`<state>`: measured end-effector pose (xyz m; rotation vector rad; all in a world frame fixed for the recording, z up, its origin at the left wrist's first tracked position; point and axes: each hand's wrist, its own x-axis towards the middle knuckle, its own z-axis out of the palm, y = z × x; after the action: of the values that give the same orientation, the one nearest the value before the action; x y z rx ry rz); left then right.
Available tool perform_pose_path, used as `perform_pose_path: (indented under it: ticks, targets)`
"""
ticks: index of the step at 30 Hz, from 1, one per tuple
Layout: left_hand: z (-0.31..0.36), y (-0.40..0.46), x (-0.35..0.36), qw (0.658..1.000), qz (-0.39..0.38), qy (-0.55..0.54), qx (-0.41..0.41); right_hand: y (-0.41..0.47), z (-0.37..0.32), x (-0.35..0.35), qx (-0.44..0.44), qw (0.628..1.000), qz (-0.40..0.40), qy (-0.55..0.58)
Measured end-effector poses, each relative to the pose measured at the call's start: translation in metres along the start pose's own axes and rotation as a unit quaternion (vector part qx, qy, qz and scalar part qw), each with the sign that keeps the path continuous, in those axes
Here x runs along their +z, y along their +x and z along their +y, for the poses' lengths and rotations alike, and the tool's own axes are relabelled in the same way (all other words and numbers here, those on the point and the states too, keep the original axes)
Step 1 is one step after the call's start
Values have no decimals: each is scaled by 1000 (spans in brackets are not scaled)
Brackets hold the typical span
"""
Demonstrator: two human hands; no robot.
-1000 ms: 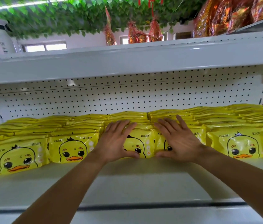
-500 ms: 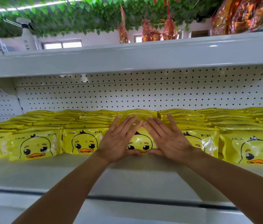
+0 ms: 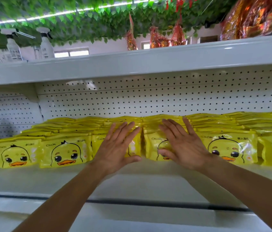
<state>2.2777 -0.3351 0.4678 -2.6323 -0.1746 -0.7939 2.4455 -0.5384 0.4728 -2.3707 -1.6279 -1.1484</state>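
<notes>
Nearest the camera, two bare forearms reach up over the front lip of the white shelf [image 3: 131, 180].

The left hand [image 3: 116, 148] lies flat against the left-centre pack [image 3: 136, 144]. Its fingers [image 3: 125, 129] are straight, close together and angled up to the right, with the thumb spread along the pack's lower edge. Nothing is gripped; the contact is palm and finger pressure only.

The right hand [image 3: 183, 146] lies flat against the right-centre pack [image 3: 153, 144]. Its fingers [image 3: 173, 129] are straight, slightly fanned and angled up to the left, and the thumb crosses the printed face. It also holds nothing.

Both packs stand on a long edge at the front of the shelf, just beside each other. Their long axes run left to right and their duck faces point toward the camera. Both lean back a little on the rows behind.

Matching front packs flank them: two to the left [image 3: 65, 153] and one to the right [image 3: 228, 149], all set the same way. Behind them, further yellow rows [image 3: 85, 124] run back to the perforated back panel [image 3: 148, 97].

The upper shelf [image 3: 148, 59] carries two spray bottles [image 3: 45, 46] at the left and foil-wrapped goods [image 3: 257, 15] at the right. Leaf garland [image 3: 98, 19] hangs overhead.
</notes>
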Motion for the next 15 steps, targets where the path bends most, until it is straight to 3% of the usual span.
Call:
perform_pose_path:
  ticks: [8, 11, 15]
  targets:
    - [-84, -38, 0, 994, -81, 55, -46, 51, -91, 10, -23, 999, -13, -32]
    - [-92, -37, 1, 987, -129, 96, -29, 67, -108, 13, -21, 998, -26, -52]
    - [-92, -30, 4, 985, -122, 120, -1, 79, -120, 22, -16, 995, -60, -76]
